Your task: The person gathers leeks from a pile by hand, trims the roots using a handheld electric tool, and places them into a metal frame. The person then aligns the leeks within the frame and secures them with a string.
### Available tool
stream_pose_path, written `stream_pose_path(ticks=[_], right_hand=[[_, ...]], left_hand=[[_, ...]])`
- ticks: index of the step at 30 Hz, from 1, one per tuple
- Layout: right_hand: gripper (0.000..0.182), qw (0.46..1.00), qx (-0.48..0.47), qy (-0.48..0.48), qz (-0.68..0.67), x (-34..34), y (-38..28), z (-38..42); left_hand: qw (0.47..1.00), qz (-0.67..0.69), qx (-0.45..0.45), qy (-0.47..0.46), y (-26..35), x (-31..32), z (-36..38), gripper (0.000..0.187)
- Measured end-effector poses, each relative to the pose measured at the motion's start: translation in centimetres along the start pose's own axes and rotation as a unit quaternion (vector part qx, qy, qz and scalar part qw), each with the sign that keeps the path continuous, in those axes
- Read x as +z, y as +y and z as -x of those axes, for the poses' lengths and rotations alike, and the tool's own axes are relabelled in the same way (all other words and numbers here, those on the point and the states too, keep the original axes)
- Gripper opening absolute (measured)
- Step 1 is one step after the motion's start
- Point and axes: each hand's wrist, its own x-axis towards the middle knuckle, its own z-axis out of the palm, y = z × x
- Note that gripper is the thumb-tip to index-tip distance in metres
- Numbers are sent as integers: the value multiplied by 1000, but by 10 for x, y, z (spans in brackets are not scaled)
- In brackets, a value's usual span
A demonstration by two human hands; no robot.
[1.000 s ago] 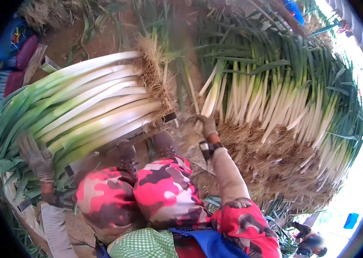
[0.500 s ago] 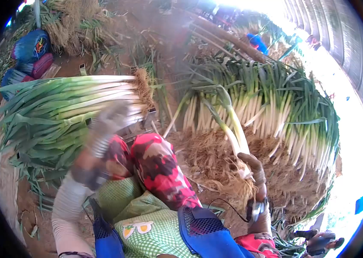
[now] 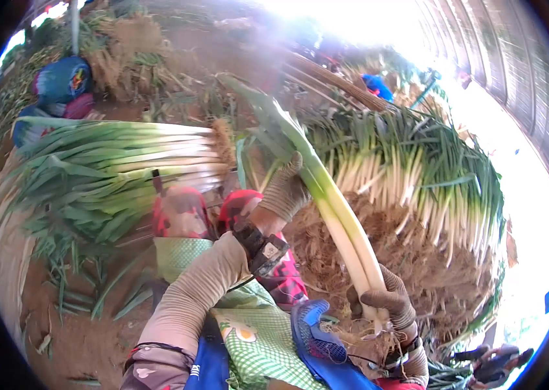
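Two large leeks (image 3: 338, 224) slant across the middle in front of me, green leaves up and roots down. My right hand (image 3: 389, 299), in a striped glove, is closed round their white base just above the roots. Against the green upper stalks lies my left hand (image 3: 287, 187), gloved too; its fingers are partly hidden behind the leaves. Left of my knees lies a stack of leeks (image 3: 157, 153) with roots to the right. A long row of leeks (image 3: 411, 175) stands at the right, roots toward me.
Blue and red bundles (image 3: 63, 84) lie at the upper left near a post (image 3: 74, 29). A wooden pole (image 3: 339, 81) crosses behind the leek row. Loose leaves (image 3: 102, 292) lie on the soil at lower left. Another person (image 3: 495, 365) is partly visible at lower right.
My left hand has moved right from the stacked leeks to the upper stalks. My right hand has come lower and nearer with the leeks, which now lean to the left.
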Motion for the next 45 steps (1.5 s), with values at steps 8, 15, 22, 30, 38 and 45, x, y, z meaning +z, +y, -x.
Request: stream_pose_path(ticks=[8, 15, 22, 30, 38, 45], right_hand=[[42, 915, -164, -197, 311, 39, 0, -83], [57, 737, -433, -366, 369, 147, -69, -202], [53, 622, -496, -432, 424, 264, -99, -328], [54, 568, -293, -366, 676, 235, 37, -484], [45, 600, -301, -343, 657, 207, 85, -512], [41, 599, -339, -276, 670, 202, 107, -509]], left_hand=[[940, -228, 253, -5, 144, 43, 55, 44], [741, -457, 492, -14, 290, 194, 185, 46], [628, -496, 558, 219, 417, 237, 301, 57], [646, -389, 445, 483, 413, -100, 281, 41], [780, -249, 337, 465, 378, -19, 283, 55], [271, -749, 176, 579, 375, 29, 302, 39]])
